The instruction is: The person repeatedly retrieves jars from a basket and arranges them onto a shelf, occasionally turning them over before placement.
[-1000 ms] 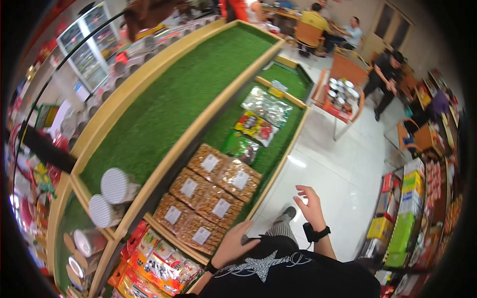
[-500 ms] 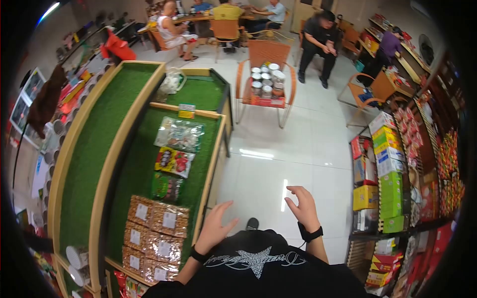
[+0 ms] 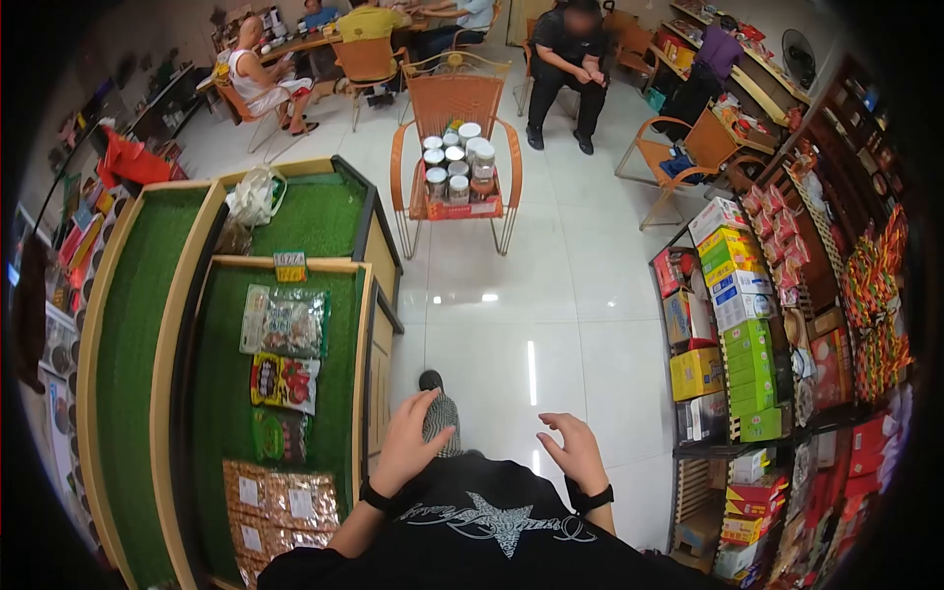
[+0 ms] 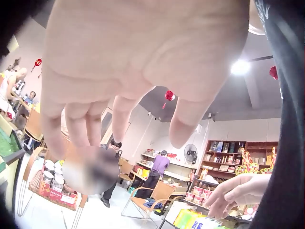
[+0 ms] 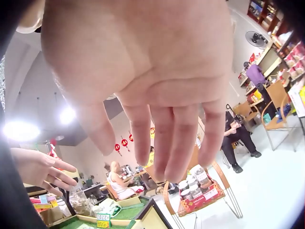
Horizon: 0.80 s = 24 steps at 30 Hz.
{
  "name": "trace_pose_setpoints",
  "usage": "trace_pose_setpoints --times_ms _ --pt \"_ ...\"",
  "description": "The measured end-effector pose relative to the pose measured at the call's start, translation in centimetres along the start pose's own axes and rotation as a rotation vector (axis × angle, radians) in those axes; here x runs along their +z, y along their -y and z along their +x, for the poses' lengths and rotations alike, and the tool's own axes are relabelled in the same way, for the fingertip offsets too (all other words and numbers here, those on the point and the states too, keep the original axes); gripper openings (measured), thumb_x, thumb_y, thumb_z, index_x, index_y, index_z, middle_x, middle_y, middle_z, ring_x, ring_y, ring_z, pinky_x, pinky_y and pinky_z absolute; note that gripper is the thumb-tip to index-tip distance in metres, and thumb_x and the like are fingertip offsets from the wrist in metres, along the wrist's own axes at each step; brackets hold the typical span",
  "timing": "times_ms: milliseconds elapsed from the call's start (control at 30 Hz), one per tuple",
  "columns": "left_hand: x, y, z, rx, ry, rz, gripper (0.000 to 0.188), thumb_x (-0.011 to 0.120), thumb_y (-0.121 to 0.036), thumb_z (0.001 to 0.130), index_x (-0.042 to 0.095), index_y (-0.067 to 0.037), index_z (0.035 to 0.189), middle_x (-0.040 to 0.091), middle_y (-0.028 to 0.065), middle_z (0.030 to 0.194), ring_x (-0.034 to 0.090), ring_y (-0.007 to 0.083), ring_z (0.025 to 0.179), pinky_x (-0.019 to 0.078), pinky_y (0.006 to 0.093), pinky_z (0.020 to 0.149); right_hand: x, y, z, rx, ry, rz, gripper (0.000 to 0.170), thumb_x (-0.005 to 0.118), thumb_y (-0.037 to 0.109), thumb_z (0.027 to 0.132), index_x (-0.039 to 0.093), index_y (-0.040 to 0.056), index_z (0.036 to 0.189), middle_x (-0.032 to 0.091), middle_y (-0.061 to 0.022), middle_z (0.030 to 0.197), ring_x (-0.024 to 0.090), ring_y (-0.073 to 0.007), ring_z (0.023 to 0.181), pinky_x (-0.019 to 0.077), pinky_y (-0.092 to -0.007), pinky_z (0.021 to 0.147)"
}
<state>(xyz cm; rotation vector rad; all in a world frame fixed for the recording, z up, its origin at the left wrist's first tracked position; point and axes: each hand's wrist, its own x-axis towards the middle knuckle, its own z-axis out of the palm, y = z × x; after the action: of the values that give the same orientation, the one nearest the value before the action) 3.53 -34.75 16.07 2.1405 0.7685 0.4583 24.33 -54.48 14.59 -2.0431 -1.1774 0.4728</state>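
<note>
My left hand (image 3: 411,444) is held in the air beside the right edge of the green-lined display, its fingers loosely extended and holding nothing. To its right, my right hand (image 3: 573,450) hovers over the floor with thumb and fingers apart, also empty. Close up in the left wrist view, the left hand's palm (image 4: 143,52) shows relaxed fingers touching nothing. The right palm (image 5: 143,52) in the right wrist view looks the same. Nearest the left hand lie bagged nut snacks (image 3: 285,501) and a green packet (image 3: 281,436) on the green lining.
Ahead stands a wicker chair (image 3: 454,103) bearing a red tray (image 3: 462,209) of several lidded jars. Shelves with stacked green boxes (image 3: 750,369) line the right side. A person in black (image 3: 570,59) sits beyond, and several people sit around a table at the back left.
The view has swung left to right, so the display now lies further left and the chair is nearer. Both hands stay raised and empty. A striped trouser leg and shoe show ahead.
</note>
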Motion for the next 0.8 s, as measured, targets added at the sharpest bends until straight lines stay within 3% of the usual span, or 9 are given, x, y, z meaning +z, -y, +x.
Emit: trace_pose_setpoints --times_ms 367,600,800 --pt "-7.1 3.5 16.8 0.191 -0.027 0.102 0.058 0.07 -0.023 0.081 0.048 -0.002 0.13 0.05 0.0192 0.129 0.048 0.0363 0.12 0.038 0.0411 0.102 0.2 3.2 16.1 -0.042 -0.255 -0.093 0.029 0.068 0.019 0.082 0.063 0.0062 0.107 0.067 -0.0104 0.098 0.062 -0.0291 0.089 0.0461 -0.0387 0.077" --pt "-9.0 5.5 21.7 0.204 0.009 0.197 0.059 0.07 -0.024 0.08 0.049 -0.004 0.131 0.046 0.0194 0.133 0.044 0.0374 0.123 0.0358 0.044 0.103 1.9 5.4 22.5 -0.111 -0.2 -0.08 0.028 0.066 0.02 0.083 0.063 0.0046 0.107 0.066 -0.0113 0.098 0.061 -0.0294 0.09 0.0456 -0.0387 0.078" --pt "-7.6 7.5 23.3 0.099 -0.044 0.147 0.067 0.071 -0.025 0.08 0.042 -0.002 0.136 0.044 0.0228 0.134 0.044 0.039 0.122 0.036 0.0442 0.102 2.3 2.7 26.9 -0.045 0.009 -0.132 0.028 0.066 0.022 0.083 0.063 0.0055 0.105 0.066 -0.0102 0.097 0.062 -0.0292 0.09 0.0458 -0.0386 0.077"
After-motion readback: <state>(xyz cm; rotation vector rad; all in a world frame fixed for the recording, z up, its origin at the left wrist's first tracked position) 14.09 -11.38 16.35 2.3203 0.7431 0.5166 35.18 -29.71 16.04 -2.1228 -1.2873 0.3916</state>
